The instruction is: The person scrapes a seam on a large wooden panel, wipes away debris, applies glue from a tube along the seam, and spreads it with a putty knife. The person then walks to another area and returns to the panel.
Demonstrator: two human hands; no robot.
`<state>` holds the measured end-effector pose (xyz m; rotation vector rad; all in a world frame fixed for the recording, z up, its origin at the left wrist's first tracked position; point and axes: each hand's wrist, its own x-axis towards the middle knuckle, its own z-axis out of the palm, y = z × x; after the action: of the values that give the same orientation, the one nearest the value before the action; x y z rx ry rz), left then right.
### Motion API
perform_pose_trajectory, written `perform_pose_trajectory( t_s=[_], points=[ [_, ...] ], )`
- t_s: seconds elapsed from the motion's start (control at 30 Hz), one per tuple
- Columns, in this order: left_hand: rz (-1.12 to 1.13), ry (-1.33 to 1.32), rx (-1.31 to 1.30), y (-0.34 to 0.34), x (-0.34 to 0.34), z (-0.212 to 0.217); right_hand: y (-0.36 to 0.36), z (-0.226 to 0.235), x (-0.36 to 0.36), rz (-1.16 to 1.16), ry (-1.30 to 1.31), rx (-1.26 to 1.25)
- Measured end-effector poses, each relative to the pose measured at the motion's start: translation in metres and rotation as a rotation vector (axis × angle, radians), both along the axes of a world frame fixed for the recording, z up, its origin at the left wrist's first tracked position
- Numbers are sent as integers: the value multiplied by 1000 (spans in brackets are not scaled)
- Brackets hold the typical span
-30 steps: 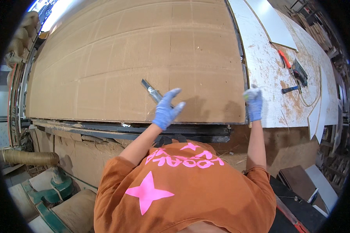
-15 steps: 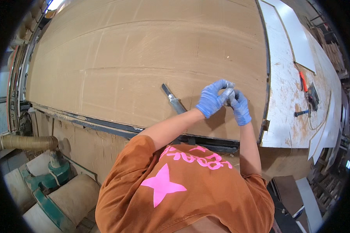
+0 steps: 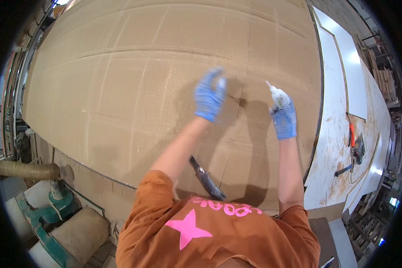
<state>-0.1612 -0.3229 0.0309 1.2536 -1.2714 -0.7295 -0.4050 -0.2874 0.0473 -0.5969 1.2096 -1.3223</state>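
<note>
In my blue-gloved right hand (image 3: 284, 117) is a small white squeeze bottle (image 3: 279, 97) with a thin pointed nozzle, held upright and tipped a little to the left. My left hand (image 3: 208, 96), also in a blue glove, is raised over the brown board (image 3: 120, 102) with thumb and fingers apart. It is slightly smeared by motion, and I see nothing held in it. Near my body, a slim dark tool (image 3: 206, 178) with a shiny, wrapped-looking handle lies on the board; its exact kind cannot be made out.
To the right, a white panel (image 3: 328, 152) carries an orange-handled tool (image 3: 352, 135), a dark power tool (image 3: 358, 150) and a hammer-like tool (image 3: 344, 170). Smaller white boards (image 3: 344, 58) lie there too. Green-framed machinery (image 3: 40, 214) with a ribbed hose (image 3: 29, 170) stands at lower left.
My hands, together before, have separated: the left moved left and forward, while the right now shows the white bottle. My view and body have shifted forward over the board.
</note>
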Motion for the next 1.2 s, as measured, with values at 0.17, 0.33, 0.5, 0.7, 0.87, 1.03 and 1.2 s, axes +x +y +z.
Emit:
perform_pose_trajectory(
  t_s=[0.17, 0.33, 0.5, 0.7, 0.87, 1.03, 1.2],
  points=[
    [305, -888, 33, -106, 114, -38, -72, -20, 37, 1, 305, -68],
    [305, -1015, 195, -118, 117, -44, -109, -21, 45, 115, 495, -114],
    [288, -1048, 191, -119, 117, -44, -121, -25, 44, 121, 704, -85],
    [289, -1052, 204, -120, 118, -43, -124, -26, 54, 139, 813, -208],
    [286, -1056, 226, -119, 116, -39, -128, -23, 59, 153, 909, -210],
    [287, -1058, 236, -117, 117, -38, -131, -19, 63, 190, 961, -240],
    [290, -1061, 233, -118, 114, -39, -131, -12, 61, 198, 1083, -237]
  ],
)
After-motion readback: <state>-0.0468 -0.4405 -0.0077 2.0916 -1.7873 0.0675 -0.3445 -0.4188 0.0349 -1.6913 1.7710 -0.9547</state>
